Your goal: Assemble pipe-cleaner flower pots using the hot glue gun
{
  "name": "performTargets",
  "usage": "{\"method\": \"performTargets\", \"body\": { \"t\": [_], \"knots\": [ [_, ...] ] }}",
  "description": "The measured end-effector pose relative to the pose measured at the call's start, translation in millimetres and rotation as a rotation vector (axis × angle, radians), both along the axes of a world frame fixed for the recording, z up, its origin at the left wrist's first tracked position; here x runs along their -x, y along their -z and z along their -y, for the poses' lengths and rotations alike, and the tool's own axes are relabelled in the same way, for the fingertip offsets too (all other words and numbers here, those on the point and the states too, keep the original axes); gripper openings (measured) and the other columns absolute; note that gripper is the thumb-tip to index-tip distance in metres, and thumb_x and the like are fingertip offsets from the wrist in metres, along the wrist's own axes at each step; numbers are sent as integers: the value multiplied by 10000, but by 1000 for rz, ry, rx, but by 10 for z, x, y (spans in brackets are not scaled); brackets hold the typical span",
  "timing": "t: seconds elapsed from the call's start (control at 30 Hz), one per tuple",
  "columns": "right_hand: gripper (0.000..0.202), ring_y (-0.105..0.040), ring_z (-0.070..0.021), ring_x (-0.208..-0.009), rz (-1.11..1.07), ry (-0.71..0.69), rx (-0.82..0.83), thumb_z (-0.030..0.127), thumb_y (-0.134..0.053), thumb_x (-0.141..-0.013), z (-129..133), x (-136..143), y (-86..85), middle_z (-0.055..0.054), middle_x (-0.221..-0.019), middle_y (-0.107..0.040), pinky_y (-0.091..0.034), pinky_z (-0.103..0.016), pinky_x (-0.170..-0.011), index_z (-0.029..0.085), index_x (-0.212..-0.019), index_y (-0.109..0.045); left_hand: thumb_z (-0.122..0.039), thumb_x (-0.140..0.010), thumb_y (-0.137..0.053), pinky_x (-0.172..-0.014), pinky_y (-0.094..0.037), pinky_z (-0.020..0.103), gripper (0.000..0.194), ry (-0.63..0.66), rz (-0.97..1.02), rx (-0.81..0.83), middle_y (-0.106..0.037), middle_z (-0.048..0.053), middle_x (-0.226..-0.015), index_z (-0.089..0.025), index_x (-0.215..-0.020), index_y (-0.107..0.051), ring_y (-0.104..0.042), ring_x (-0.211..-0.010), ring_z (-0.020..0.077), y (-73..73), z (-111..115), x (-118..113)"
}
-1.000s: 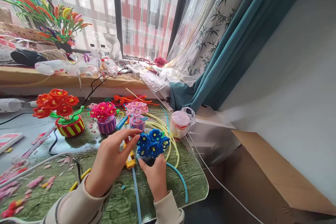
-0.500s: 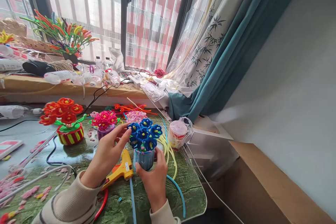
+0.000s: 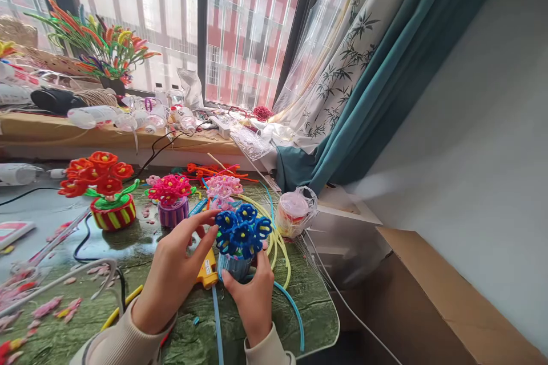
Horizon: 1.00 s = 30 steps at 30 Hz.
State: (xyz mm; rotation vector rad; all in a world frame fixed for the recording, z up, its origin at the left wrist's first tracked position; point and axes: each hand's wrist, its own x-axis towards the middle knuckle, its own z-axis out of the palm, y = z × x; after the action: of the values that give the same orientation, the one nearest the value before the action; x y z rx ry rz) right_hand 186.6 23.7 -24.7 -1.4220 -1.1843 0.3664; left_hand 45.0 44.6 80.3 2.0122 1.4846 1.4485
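"Blue fuzzy flowers (image 3: 243, 234) are rising from a pale blue pot (image 3: 233, 267). What are the fingers doing?"

"The right hand (image 3: 252, 296) is gripping the pot, thumb pressing at its lower left, fingers curling round its right side."

"And the left hand (image 3: 171, 268)?"

"Its thumb and forefinger are standing a little apart, their tips reaching the left edge of the blooms. Whether they are pinching a petal or only brushing it, I'm not able to tell."

"Where is the pot sitting?"

"It is occupying a place over the right part of the green table (image 3: 314, 311); the hand is hiding whether its base is touching."

"What is lying close?"

"A yellow glue gun (image 3: 208, 275) is lying just left of the pot, partly hiding behind the left hand. Pale yellow strands (image 3: 280, 259) are looping to the right."

"Farther out?"

"Pink flowers (image 3: 225, 187) are standing behind, magenta flowers (image 3: 170, 188) to their left, orange-red flowers (image 3: 96, 174) beyond those. A plastic-wrapped tub (image 3: 293, 214) is sitting to the right, and bottles (image 3: 92, 116) are lying along the windowsill (image 3: 205, 142)."
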Motion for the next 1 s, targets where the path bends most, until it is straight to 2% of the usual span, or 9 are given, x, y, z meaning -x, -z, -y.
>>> {"method": "performTargets", "body": {
  "t": [0.2, 0.47, 0.57, 0.67, 0.77, 0.9, 0.93, 1.0],
  "knots": [
    [571, -710, -339, -1011, 4, -32, 39, 300, -833, -610, -4, -23, 117, -127, -1065, -755, -577, -432, -870, 156, -1140, -681, -500, -912, -538, -579, -488, 257, 359, 2, -62, -58, -723, 8, -807, -244, -1098, -708, -592, -614, 145, 124, 58, -16],
    [530, -710, -393, -1010, 59, 41, 78, 379, -812, -646, 31, -48, 187, -167, -1000, -753, -584, -502, -856, 136, -1099, -681, -426, -924, -580, -606, -484, 220, 249, 22, -42, -65, -736, -27, -875, -288, -1095, -697, -591, -636, 118, 167, 134, -32],
    [424, -712, -393, -992, 79, 2, 108, 363, -792, -673, 23, -86, 167, -153, -946, -753, -565, -520, -892, 144, -1026, -710, -387, -929, -595, -620, -476, 188, 215, 48, -64, -76, -726, -43, -887, -307, -1110, -680, -588, -661, 102, 160, 164, -63],
    [357, -700, -365, -1039, 89, -72, 138, 354, -758, -727, 19, -117, 169, -134, -983, -751, -536, -515, -956, 168, -1030, -721, -368, -937, -593, -655, -481, 175, 187, 69, -68, -75, -721, -40, -903, -303, -1090, -678, -609, -696, 96, 152, 181, -82],
    [520, -654, -380, -1132, 96, -69, 159, 419, -775, -737, 84, -158, 206, -156, -1059, -729, -513, -534, -987, 151, -1171, -676, -372, -939, -587, -667, -488, 180, 185, 62, -69, -71, -714, -34, -880, -295, -1077, -683, -621, -707, 103, 159, 182, -69],
    [847, -594, -394, -1213, 70, 4, 146, 546, -782, -735, 305, -290, 142, -205, -1326, -607, -513, -539, -967, 158, -1414, -456, -419, -933, -583, -645, -502, 198, 204, 32, -100, -40, -722, -38, -860, -306, -1062, -694, -618, -662, 114, 174, 162, -36],
    [857, -581, -379, -1231, 47, 1, 142, 538, -774, -757, 365, -333, 87, -190, -1374, -570, -499, -531, -986, 192, -1448, -402, -428, -932, -582, -645, -505, 200, 208, 27, -105, -32, -730, -43, -874, -312, -1064, -693, -624, -661, 115, 174, 156, -33],
    [739, -572, -350, -1205, 38, 97, 50, 497, -749, -800, 465, -407, -61, -163, -1325, -563, -489, -506, -966, 225, -1397, -410, -447, -928, -583, -661, -511, 199, 216, 20, -110, -16, -741, -57, -887, -329, -1074, -690, -641, -675, 114, 168, 144, -35]
  ]
}}
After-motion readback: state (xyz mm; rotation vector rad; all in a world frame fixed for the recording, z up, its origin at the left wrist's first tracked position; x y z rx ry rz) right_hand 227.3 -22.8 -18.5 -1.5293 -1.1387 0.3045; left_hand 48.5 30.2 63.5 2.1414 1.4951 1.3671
